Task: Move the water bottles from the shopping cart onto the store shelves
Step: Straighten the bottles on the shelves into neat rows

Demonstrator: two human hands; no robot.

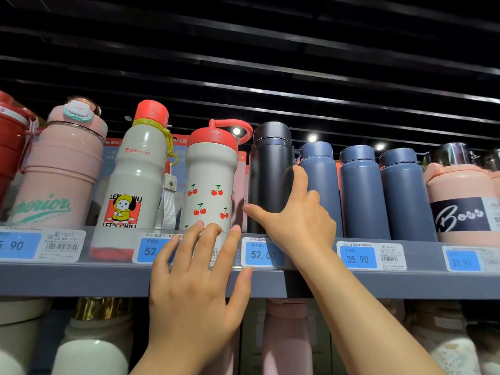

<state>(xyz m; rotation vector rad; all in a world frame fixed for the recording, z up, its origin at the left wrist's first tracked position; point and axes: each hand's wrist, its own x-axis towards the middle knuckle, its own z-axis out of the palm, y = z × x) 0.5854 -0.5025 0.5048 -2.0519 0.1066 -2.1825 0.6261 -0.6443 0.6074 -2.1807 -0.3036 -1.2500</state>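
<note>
While right hand (297, 220) hides black bottle (270, 169).

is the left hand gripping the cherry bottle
No, the left hand lies open with straight fingers at the base of the cherry bottle.

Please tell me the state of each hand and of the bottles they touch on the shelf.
Right hand: grips the black bottle.
Black bottle: upright on the shelf, lid on.
Left hand: fingers straight, tips on the cherry bottle.
Cherry bottle: upright, red lid on.
</note>
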